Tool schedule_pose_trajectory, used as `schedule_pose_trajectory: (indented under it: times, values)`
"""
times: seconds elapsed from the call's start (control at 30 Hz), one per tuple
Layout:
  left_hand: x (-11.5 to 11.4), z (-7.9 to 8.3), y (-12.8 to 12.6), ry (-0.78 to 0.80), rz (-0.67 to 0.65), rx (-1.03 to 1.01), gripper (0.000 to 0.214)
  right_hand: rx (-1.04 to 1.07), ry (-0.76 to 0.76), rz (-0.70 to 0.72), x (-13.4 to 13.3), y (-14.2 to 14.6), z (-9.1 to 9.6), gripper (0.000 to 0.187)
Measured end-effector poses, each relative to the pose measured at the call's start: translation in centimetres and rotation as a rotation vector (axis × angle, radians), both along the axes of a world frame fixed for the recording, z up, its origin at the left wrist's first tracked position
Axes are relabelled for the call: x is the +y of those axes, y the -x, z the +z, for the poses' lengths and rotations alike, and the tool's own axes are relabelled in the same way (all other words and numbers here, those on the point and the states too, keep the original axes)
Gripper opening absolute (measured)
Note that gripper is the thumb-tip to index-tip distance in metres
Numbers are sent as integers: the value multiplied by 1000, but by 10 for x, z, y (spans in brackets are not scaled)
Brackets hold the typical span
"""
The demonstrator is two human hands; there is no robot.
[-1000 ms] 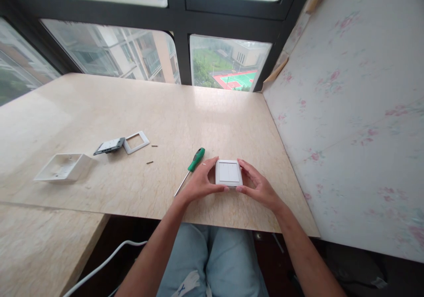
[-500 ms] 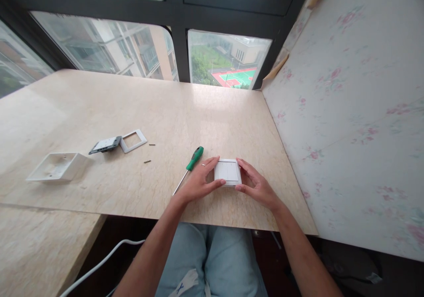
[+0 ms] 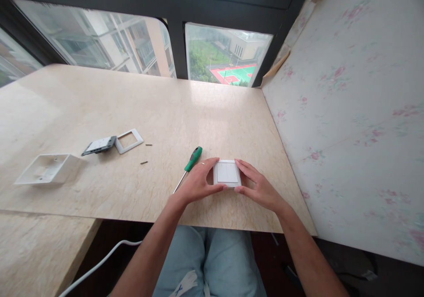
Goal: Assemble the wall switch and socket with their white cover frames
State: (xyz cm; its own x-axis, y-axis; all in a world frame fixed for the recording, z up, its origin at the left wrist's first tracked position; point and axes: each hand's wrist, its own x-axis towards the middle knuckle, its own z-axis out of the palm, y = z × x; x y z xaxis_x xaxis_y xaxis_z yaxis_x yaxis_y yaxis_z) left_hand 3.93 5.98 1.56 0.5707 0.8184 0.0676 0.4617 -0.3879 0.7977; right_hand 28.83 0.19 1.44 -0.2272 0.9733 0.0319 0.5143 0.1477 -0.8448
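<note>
A white square wall switch (image 3: 227, 173) with two rocker keys sits near the front edge of the beige marble-look table (image 3: 165, 111). My left hand (image 3: 196, 184) grips its left side, thumb at the near edge and fingers over the far edge. My right hand (image 3: 259, 187) grips its right side the same way. A green-handled screwdriver (image 3: 188, 167) lies just left of my left hand, partly under it.
Further left lie a white frame (image 3: 129, 140), a grey switch module (image 3: 98, 145), two small screws (image 3: 146, 154) and a white mounting box (image 3: 46, 169). A floral-papered wall (image 3: 347, 111) bounds the table on the right; windows stand behind. A white cable (image 3: 99, 266) hangs below.
Both hands stay on the switch, which has settled slightly lower onto the table. The view has tilted a little downward and rightward.
</note>
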Motion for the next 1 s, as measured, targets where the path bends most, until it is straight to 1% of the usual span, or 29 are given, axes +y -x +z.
schedule_pose_trajectory:
  times: [0.17,0.3,0.4,0.47,0.53,0.6,0.67,0.73,0.83,0.93,1.0]
  values:
    - [0,0,-1,-8,2,16,78,48,52,-17,3,1,-1,80]
    - [2,-5,-4,-44,13,25,80,61,67,-53,3,4,-3,79]
    - [0,-12,-7,-81,40,5,81,109,78,-92,-3,7,-10,77]
    - [-3,-18,-8,-115,73,-14,83,167,103,-147,-9,12,-17,76]
    - [-7,-21,-8,-156,102,-20,85,206,92,-204,-16,17,-24,75]
    - [-10,-24,-9,-189,114,-8,90,208,45,-238,-21,22,-29,78]
    - [-12,-26,-9,-213,104,20,99,198,9,-244,-25,24,-31,85]
    - [-12,-28,-10,-239,87,43,108,210,11,-255,-27,26,-30,88]
    - [-14,-33,-10,-286,79,38,116,247,52,-296,-32,31,-27,88]
    - [-16,-36,-10,-332,73,6,124,236,65,-391,-40,45,-25,94]
    - [-18,-37,-9,-378,58,-18,127,160,45,-480,-44,59,-23,100]
